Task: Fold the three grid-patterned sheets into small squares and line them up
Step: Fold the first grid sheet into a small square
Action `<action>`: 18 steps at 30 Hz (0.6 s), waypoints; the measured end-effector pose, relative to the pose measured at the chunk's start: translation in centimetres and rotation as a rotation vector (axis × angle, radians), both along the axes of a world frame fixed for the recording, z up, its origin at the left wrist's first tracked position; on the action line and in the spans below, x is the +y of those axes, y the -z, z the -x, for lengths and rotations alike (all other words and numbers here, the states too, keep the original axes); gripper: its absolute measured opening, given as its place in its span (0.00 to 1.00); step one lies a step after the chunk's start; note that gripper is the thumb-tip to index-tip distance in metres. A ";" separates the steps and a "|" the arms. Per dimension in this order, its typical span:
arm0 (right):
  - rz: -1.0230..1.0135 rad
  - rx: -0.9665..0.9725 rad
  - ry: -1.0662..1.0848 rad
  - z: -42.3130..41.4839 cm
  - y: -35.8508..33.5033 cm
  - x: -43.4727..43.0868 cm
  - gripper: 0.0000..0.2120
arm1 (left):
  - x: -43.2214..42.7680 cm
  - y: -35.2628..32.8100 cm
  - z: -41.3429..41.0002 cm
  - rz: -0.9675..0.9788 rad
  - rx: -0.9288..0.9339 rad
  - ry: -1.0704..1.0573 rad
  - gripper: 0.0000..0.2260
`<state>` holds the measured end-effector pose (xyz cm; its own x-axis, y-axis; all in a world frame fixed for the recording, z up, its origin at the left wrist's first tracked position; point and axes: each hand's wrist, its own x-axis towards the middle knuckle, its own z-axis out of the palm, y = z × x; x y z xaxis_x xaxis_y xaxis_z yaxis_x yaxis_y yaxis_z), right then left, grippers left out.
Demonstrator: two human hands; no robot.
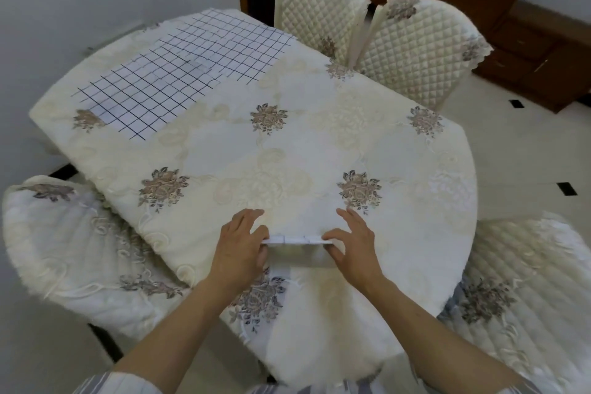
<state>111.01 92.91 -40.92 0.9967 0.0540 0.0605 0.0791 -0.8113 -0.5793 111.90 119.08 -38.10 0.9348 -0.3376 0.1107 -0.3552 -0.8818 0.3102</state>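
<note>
chairs (412, 45) stand far right; two grid sheets (134, 99) lie far left; left hand (238, 246) and right hand (355, 243) pinch folded sheet (295, 239) ends.

Soft, even light is filling the room, washing the pale tablecloth (287, 150) nearly white and casting only a faint shadow beneath the folded sheet (295, 239). The wide lens is bowing the chairs (415, 51) outward near the corners, and detail is smearing toward the bottom edge, around the striped sleeves (112, 384).
</note>
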 end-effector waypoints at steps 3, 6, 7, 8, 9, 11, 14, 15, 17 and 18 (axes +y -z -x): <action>-0.039 0.018 0.023 0.9 -1.0 0.4 0.04 | 0.4 -0.7 1.1 0.056 -0.024 -0.045 0.04; -0.065 0.028 0.051 2.2 -2.1 0.2 0.03 | 0.6 -0.6 1.6 0.161 0.000 -0.076 0.03; -0.071 0.030 0.068 2.7 -2.6 -0.1 0.03 | 0.5 -0.6 1.6 0.216 0.019 -0.072 0.03; -0.079 0.031 0.090 3.3 -3.1 -0.4 0.03 | 0.3 -0.4 1.6 0.274 0.039 -0.063 0.03; -0.090 0.028 0.111 3.8 -3.5 -0.8 0.03 | -0.1 -0.4 1.6 0.331 0.054 -0.055 0.03; -0.113 0.008 0.147 4.9 -4.4 -1.8 0.05 | -1.1 -0.6 1.9 0.440 0.080 -0.047 0.02; -0.145 0.004 0.188 6.3 -5.6 -3.3 0.09 | -2.8 -1.4 2.7 0.553 0.111 -0.054 0.02; -0.155 0.005 0.195 6.6 -6.0 -3.7 0.10 | -3.3 -1.7 2.9 0.569 0.113 -0.052 0.02; -0.175 0.010 0.200 7.0 -6.6 -4.3 0.11 | -3.9 -2.7 3.4 0.581 0.097 -0.032 0.02; -0.187 0.014 0.200 7.2 -6.9 -4.5 0.10 | -4.1 -3.1 3.6 0.584 0.086 -0.022 0.02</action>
